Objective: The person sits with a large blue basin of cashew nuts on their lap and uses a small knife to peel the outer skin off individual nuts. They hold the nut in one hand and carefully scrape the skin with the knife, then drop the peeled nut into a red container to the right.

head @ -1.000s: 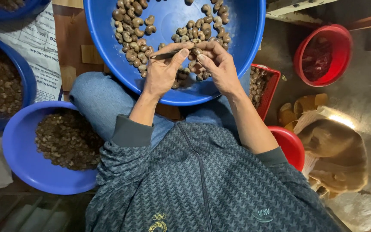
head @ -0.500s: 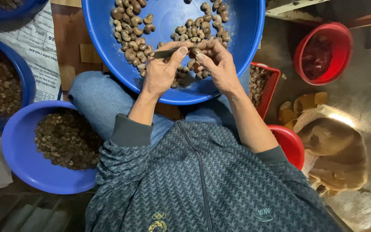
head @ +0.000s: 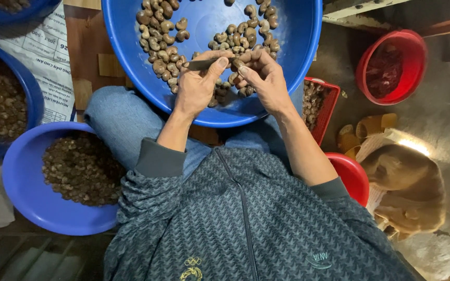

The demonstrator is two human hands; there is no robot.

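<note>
A big blue basin (head: pixel 131 88) rests on my lap, with several unpeeled cashew nuts (head: pixel 162 47) spread inside it. Over its near part, my left hand (head: pixel 194 88) grips a small dark knife (head: pixel 200 64) whose blade points left. My right hand (head: pixel 264 80) is right beside it and pinches one cashew nut (head: pixel 238 64) at the fingertips. Thumb and fingers of both hands meet at the nut. More nuts lie hidden under my hands.
A blue bowl (head: pixel 24 200) of dark brown bits sits by my left knee, and another blue basin (head: pixel 33 101) lies further left on a printed sack (head: pixel 45 52). To the right are a red crate (head: pixel 332 106) of nuts, a red bucket (head: pixel 415 57), a red bowl (head: pixel 354 179) and yellow sandals (head: pixel 368 127).
Both hands stay in the same spot over the basin; only the fingers around the nut shift slightly.
</note>
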